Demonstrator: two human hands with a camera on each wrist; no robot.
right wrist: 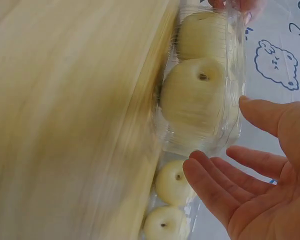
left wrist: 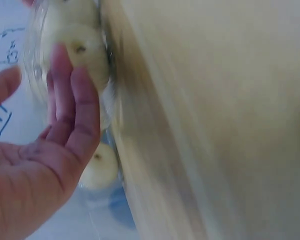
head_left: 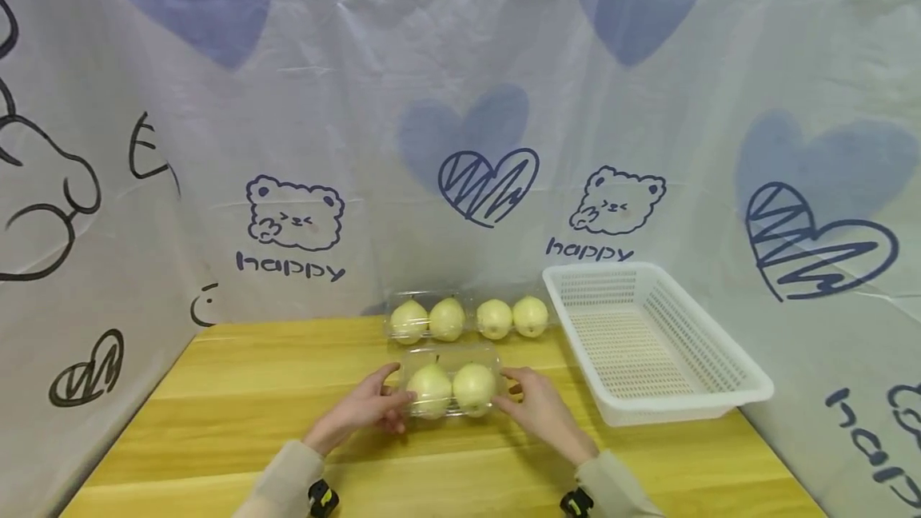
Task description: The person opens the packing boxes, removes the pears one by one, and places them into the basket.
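Note:
A clear plastic clamshell box (head_left: 449,356) with two pale yellow-green pears (head_left: 473,388) inside rests on the wooden table in front of me. My left hand (head_left: 365,406) is at the box's left end, its thumb by the front corner and its fingers loosely bent. At the other end is my right hand (head_left: 541,408), thumb and fingers spread; in the right wrist view its fingertips (right wrist: 194,167) lie close beside the box wall. Whether they touch the plastic is hard to tell. The left wrist view is blurred, with the left fingers (left wrist: 85,100) extended in front of the box.
Behind, against the printed curtain, stand another clear box (head_left: 424,298) with two pears and, to its right, two more pears (head_left: 512,318) in clear plastic. A white perforated basket (head_left: 691,404) occupies the table's right side. Curtain walls enclose the back and sides.

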